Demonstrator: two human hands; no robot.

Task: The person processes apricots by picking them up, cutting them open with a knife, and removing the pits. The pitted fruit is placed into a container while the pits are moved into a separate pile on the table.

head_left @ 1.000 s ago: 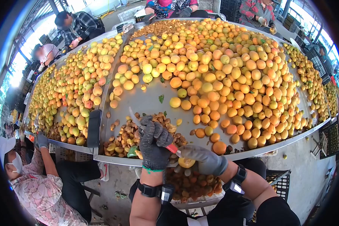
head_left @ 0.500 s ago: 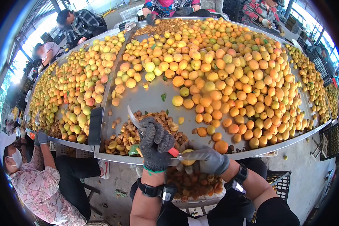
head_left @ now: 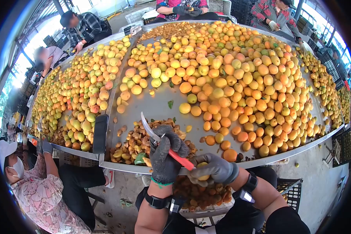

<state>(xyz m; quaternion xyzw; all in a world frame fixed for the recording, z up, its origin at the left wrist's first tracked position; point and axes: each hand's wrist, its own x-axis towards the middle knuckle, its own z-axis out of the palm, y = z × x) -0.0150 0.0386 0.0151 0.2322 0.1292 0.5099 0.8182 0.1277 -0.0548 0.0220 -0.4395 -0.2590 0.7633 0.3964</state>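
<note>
My left hand (head_left: pixel 167 154), in a dark knit glove with a green cuff edge, is closed round a curved knife (head_left: pixel 180 159) with a red handle. Its bare blade points up and away over the table, and the handle's end lies close to my right hand. In a grey coated glove, my right hand (head_left: pixel 214 168) grips a yellow apricot (head_left: pixel 202 171), partly hidden by the fingers. Behind my left hand lies a heap of apricot pits and scraps (head_left: pixel 134 141). Below both hands sits a container of dark orange apricot pieces (head_left: pixel 202 194).
Whole apricots (head_left: pixel 238 85) cover much of the metal table (head_left: pixel 144 105), which has a raised rim. A black rectangular object (head_left: pixel 100 133) stands at the left divider. A co-worker (head_left: pixel 46 183) sits close on my left; others sit round the far side. A black crate (head_left: pixel 290 191) stands at right.
My left hand has turned, baring more of the red handle, and the blade has shifted slightly right. My right hand has moved slightly down with the apricot. Across the table, a person's hands have come together.
</note>
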